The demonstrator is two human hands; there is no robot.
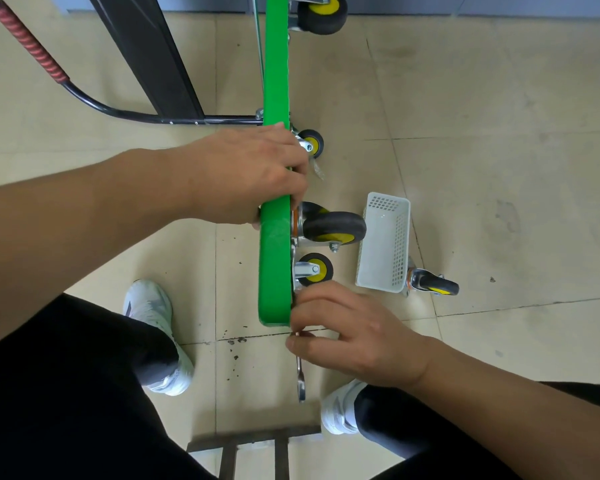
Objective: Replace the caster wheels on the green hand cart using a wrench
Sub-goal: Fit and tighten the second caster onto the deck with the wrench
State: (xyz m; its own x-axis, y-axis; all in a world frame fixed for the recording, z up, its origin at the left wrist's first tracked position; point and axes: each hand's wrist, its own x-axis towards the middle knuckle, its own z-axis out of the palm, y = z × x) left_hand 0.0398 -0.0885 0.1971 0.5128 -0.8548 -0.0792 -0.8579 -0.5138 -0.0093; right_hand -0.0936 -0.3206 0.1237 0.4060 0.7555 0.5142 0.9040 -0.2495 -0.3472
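The green hand cart (275,81) stands on its edge on the tiled floor, wheels facing right. My left hand (250,174) grips the cart's upper edge near its middle. A large black and yellow caster (333,227) is mounted just below that hand, with a smaller caster (315,270) under it. My right hand (347,334) pinches a silver wrench (301,379) at the cart's near corner; the wrench's lower end hangs down below my fingers. A loose caster (433,285) lies on the floor to the right. Another small caster (312,143) and a far large caster (323,12) sit further along the cart.
A white perforated plastic basket (385,244) stands on the floor beside the loose caster. The cart's black handle with a red grip (32,50) curves off to the upper left. My two white shoes (153,327) flank the cart's near end. A dark metal frame (253,445) lies at the bottom.
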